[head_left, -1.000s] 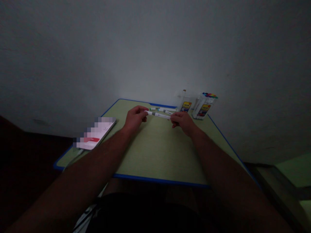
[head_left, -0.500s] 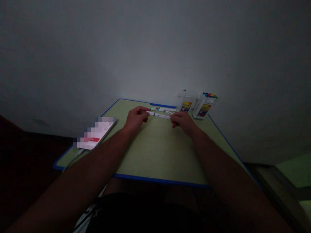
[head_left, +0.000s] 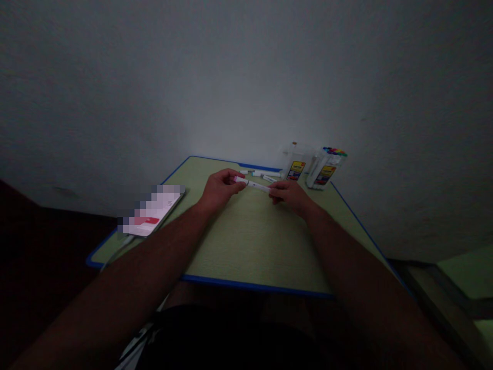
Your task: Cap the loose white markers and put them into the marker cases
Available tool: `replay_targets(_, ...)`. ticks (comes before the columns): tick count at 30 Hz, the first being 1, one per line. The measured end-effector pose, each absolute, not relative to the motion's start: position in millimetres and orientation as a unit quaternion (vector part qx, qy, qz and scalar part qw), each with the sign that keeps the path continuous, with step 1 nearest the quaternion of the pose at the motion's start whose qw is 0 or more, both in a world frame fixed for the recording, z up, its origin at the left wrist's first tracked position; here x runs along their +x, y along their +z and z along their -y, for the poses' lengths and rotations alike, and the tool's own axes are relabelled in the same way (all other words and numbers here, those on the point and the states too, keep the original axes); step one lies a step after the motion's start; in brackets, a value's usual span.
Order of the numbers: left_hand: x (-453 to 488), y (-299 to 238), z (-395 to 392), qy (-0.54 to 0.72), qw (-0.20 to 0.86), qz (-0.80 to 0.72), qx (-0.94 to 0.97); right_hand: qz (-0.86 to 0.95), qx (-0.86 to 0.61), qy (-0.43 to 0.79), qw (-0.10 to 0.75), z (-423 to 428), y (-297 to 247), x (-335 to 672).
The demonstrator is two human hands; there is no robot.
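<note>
A white marker (head_left: 257, 186) with a pinkish left end is held level just above the table, between my two hands. My left hand (head_left: 221, 187) pinches it near that pink end, thumb in front and fingers over the top. At the other end, the closed fingers of my right hand (head_left: 287, 194) grip the marker and hide its tip. Behind it lie more white markers (head_left: 266, 174), one partly covered by my left fingers.
A clear case (head_left: 296, 167) holding a marker stands at the back right. Beside it is a second case (head_left: 324, 172) packed with colourful-capped markers. A phone (head_left: 154, 210) with a cable lies at the left of the blue-edged table (head_left: 246, 246). The wall rises directly behind.
My left hand has slid slightly right along the marker, and its pink end now shows. My right hand keeps its grip almost in place.
</note>
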State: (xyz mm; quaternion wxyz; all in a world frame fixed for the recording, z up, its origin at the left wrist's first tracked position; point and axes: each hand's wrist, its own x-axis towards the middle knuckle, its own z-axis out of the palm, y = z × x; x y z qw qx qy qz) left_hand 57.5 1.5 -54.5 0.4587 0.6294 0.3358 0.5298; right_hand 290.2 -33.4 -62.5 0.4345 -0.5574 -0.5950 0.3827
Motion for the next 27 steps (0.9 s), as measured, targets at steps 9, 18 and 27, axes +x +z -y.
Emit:
replay_targets(9, 59.6, -48.9, 5.6, 0.517, 0.476, -0.321, 0.635, 0.616, -0.567, 0.366, 0.406, 31.1, -67.2, 292.1)
replay_targets(18, 56.9, -63.7, -8.8, 0.485, 0.439, -0.384, 0.651, 0.580, -0.564, 0.245, 0.535, 39.0, -52.3, 283.3)
replay_targets(27, 54.7, -70.0, -11.0, 0.413, 0.460, -0.393, 0.681, 0.602, -0.539, 0.200, 0.554, 51.7, -37.5, 257.5)
